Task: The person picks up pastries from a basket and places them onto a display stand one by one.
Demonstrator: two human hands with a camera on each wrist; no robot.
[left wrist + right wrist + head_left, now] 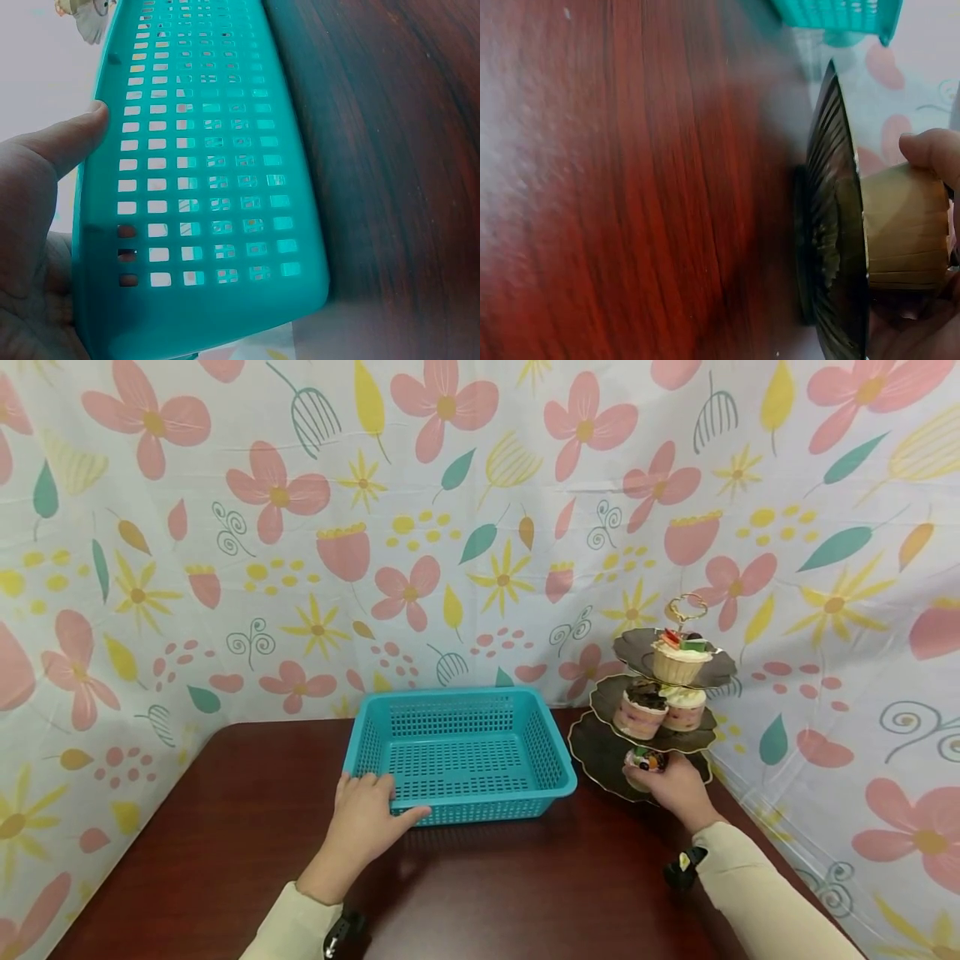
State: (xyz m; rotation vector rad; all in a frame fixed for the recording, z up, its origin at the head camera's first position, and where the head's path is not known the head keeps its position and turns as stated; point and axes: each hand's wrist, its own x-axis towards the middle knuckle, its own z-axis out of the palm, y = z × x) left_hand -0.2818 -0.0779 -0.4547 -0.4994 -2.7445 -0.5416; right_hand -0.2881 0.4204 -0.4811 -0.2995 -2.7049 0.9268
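Note:
My left hand [363, 818] grips the near left corner of a teal plastic basket [487, 811]. In the left wrist view the thumb lies along the rim of the perforated basket [196, 180], and some fingers show through the holes from inside. On the right, my right hand [681, 789] holds a fruit-topped cupcake [648, 762] at the lowest plate of a dark, gold-edged three-tier stand [594, 758]. The right wrist view shows the gold paper cup of that cupcake [904, 229] against the plate, thumb and fingers around it.
Two cakes, one chocolate-topped [640, 713] and one cream-topped [683, 709], sit on the middle tier. Another fruit cupcake [678, 662] stands on the top tier, below a gold ring handle [686, 607]. A flowered cloth [480, 527] hangs behind the dark red wooden table [247, 827].

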